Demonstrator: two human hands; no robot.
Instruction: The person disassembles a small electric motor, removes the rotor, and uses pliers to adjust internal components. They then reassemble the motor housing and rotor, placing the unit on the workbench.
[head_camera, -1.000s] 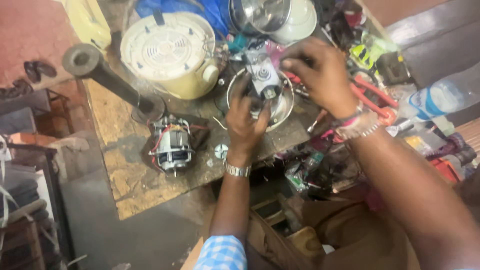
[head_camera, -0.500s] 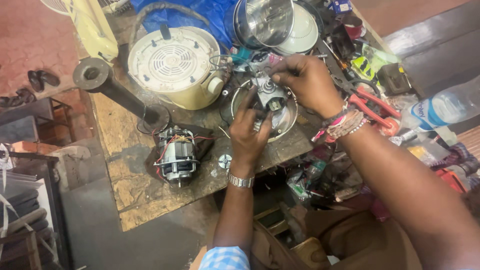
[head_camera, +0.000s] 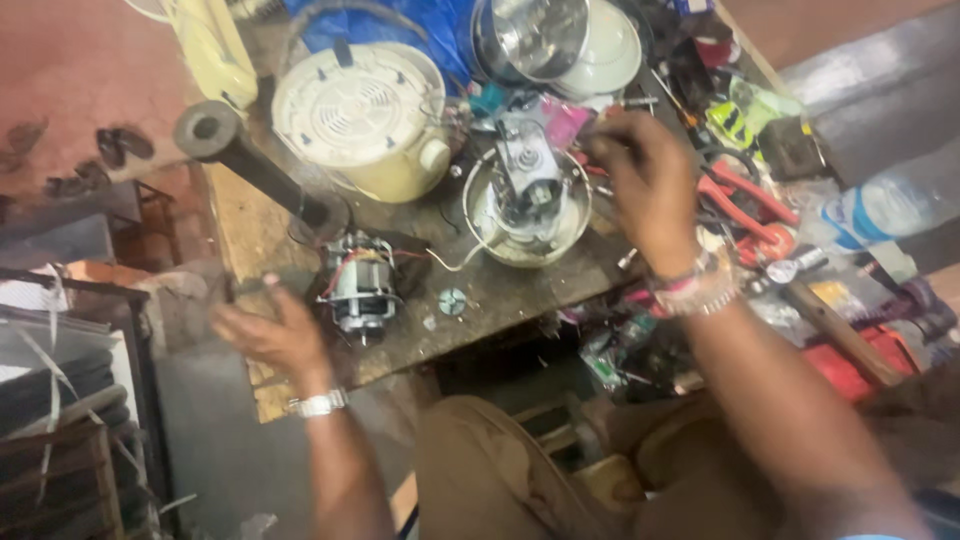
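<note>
two hands are over the cluttered table (head_camera: 500, 300). the right hand (head_camera: 650, 185) hangs at about one o'clock from a round metal bowl (head_camera: 480, 228), fingers drawn together near the bowl's far rim; the blur keeps me from telling whether they pinch anything. in that bowl stands one small motor assembly (head_camera: 528, 185), upright, with a thin wire trailing out toward eight o'clock. the left hand (head_camera: 265, 335) is well apart at the table's near left edge, fingers spread and holding nothing, just beside one bare electric motor (head_camera: 358, 290) with copper windings and red wires, lying at eight o'clock from the bowl. one small round metal disc (head_camera: 452, 301) lies on the table between that motor and the bowl. at ten o'clock from the bowl sits one cream round appliance housing (head_camera: 350, 115) turned upside down, with one dark pipe (head_camera: 250, 165) slanting just left of it. at twelve o'clock is one shiny steel jar (head_camera: 530, 35) against blue sheeting. red-handled pliers (head_camera: 745, 205) and one clear plastic bottle (head_camera: 880, 210) crowd the three o'clock side, past the right wrist
</note>
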